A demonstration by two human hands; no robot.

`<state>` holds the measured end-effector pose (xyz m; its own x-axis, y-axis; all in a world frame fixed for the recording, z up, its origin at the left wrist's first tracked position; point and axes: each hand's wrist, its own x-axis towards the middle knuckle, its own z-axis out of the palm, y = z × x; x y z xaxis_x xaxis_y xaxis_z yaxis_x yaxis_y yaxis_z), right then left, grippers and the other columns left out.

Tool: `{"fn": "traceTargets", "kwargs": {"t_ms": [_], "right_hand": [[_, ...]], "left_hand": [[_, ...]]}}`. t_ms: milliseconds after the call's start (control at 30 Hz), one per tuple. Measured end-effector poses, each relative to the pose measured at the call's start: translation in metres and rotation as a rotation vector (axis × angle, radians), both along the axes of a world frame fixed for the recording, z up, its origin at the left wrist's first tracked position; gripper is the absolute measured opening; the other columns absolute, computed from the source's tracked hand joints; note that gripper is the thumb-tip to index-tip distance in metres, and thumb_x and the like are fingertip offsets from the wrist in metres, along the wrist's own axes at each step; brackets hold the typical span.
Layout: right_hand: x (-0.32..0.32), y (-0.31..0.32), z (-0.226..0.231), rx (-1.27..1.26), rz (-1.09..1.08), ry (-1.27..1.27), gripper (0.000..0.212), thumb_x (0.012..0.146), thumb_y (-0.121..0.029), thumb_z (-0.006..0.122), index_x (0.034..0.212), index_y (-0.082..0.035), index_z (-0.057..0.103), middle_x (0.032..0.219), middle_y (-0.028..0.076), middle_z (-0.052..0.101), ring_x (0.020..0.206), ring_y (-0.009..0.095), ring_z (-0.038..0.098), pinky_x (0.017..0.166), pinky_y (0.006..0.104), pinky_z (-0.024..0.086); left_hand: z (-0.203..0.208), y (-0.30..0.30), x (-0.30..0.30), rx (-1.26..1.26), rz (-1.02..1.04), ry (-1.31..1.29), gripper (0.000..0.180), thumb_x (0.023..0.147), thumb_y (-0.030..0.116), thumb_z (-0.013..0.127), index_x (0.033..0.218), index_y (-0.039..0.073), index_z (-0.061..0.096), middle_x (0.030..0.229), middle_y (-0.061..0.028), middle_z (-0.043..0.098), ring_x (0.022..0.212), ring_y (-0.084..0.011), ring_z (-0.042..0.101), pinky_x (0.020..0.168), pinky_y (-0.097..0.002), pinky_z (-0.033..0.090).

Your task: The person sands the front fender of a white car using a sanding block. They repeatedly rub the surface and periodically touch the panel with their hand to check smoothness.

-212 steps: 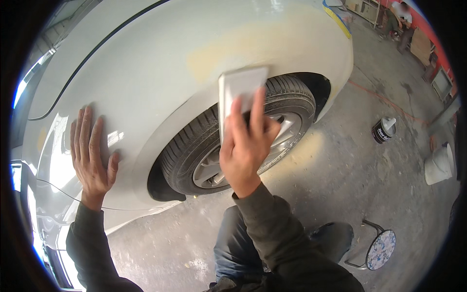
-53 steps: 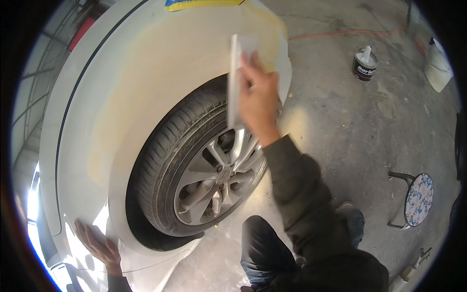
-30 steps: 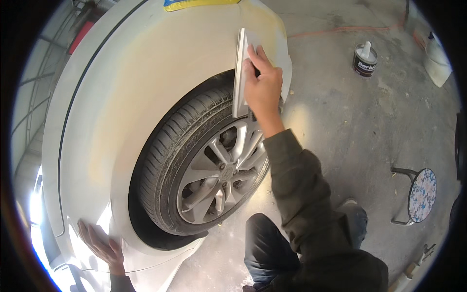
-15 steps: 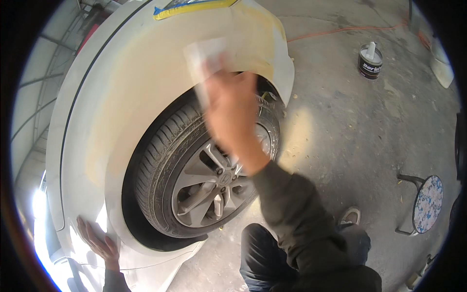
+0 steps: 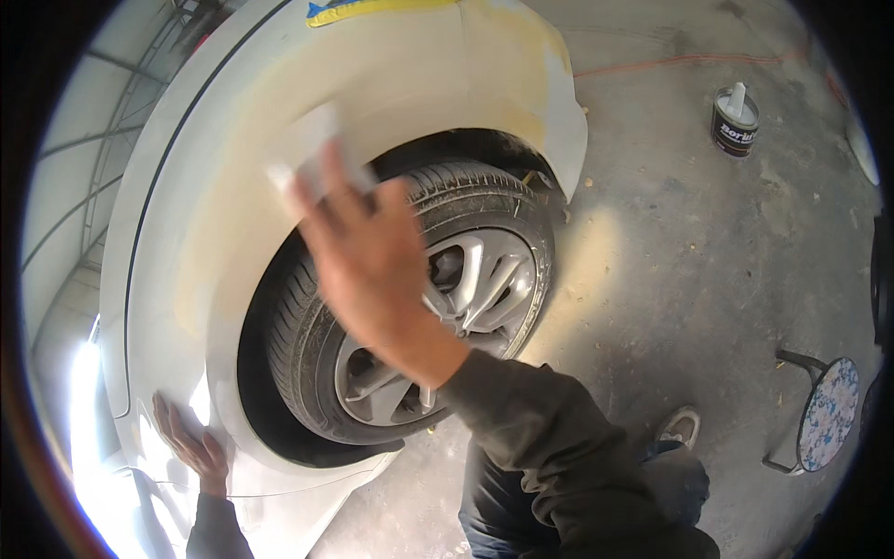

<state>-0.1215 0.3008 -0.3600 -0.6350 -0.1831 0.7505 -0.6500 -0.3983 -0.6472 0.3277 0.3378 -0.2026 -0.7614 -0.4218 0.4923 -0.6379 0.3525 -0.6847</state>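
Head view: dark R sleeve (image 5: 549,433) is filling the near lower part, w/ the R hand (image 5: 368,256) sticking out over the wheel (image 5: 484,279). Its fingers are holding a white block (image 5: 321,121) from behind (hand & block are blurring, so exact grip, and whether the face is sitting flat: can't tell). The white block is lying at the fender (image 5: 400,93), just off the upper-left curve of the wheel arch (image 5: 466,142); yellowish patches (image 5: 521,74) are tinting that panel. L hand (image 5: 193,447) is resting on the fender's lower-left end, fingers long & only slightly apart, apparently gripping nothing.

For good rubbing, IMO, the R hand should be keeping the full face down, following the curve w/ long, even, light strokes & easing off near the arch lip, b/c a tipped edge would prob be cutting a groove. L hand is well placed for steadying.

Farther out, yellow & blue tape (image 5: 372,11) is edging the fender's top. Off to the right a round stool (image 5: 828,415) is standing; beyond, a dark tin (image 5: 736,126) is holding something white, w/ an orange line (image 5: 680,60) running behind.
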Motion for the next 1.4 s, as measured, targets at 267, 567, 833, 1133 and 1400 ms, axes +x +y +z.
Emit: {"fn": "traceTargets", "kwargs": {"t_ms": [267,567,833,1133,1400], "right_hand": [[-0.117,-0.042,-0.077,0.13,-0.142,-0.21,0.067,0.078,-0.003,0.075,0.144,-0.015,0.067,0.152,0.02,0.059,0.097,0.038,0.056,0.083,0.0459,0.053],[-0.066,-0.02,-0.061,0.033,-0.052,0.032,0.065,0.077,0.002,0.078,0.138,-0.02,0.074,0.15,0.013,0.065,0.093,0.032,0.056,0.086,0.0381,0.053],[-0.028,-0.015,-0.028,0.116,-0.153,-0.126,0.046,0.092,-0.005,0.072,0.137,-0.012,0.073,0.153,0.018,0.062,0.083,0.026,0.053,0.08,0.036,0.045],[-0.067,-0.03,-0.061,0.106,-0.05,-0.042,0.053,0.089,-0.002,0.072,0.14,-0.014,0.071,0.155,0.007,0.062,0.087,0.029,0.052,0.078,0.0386,0.049],[0.065,0.019,-0.004,0.059,0.09,0.008,0.056,0.088,-0.005,0.074,0.143,-0.016,0.071,0.157,0.004,0.061,0.086,0.025,0.051,0.082,0.0345,0.047]], "left_hand": [[0.0,-0.001,-0.004,0.034,-0.033,0.017,0.068,0.112,0.054,0.033,0.161,0.008,0.036,0.165,-0.0263,0.038,0.153,-0.0489,0.038,0.124,-0.0644,0.031],[0.0,0.007,0.006,0.027,0.02,0.0,0.07,0.111,0.057,0.034,0.16,0.007,0.037,0.165,-0.0274,0.038,0.152,-0.0492,0.039,0.124,-0.0644,0.032],[0.001,0.006,-0.003,-0.015,-0.001,-0.028,0.068,0.112,0.053,0.033,0.158,0.003,0.038,0.161,-0.0295,0.042,0.148,-0.0517,0.042,0.122,-0.0658,0.033],[0.002,0.011,-0.002,0.028,0.001,-0.018,0.068,0.112,0.051,0.035,0.157,0.0,0.04,0.161,-0.0328,0.04,0.149,-0.0532,0.04,0.122,-0.0656,0.032],[-0.005,-0.002,-0.013,0.033,-0.022,-0.02,0.068,0.112,0.05,0.036,0.156,-0.002,0.039,0.162,-0.0331,0.04,0.15,-0.0532,0.039,0.124,-0.0652,0.029]]}}
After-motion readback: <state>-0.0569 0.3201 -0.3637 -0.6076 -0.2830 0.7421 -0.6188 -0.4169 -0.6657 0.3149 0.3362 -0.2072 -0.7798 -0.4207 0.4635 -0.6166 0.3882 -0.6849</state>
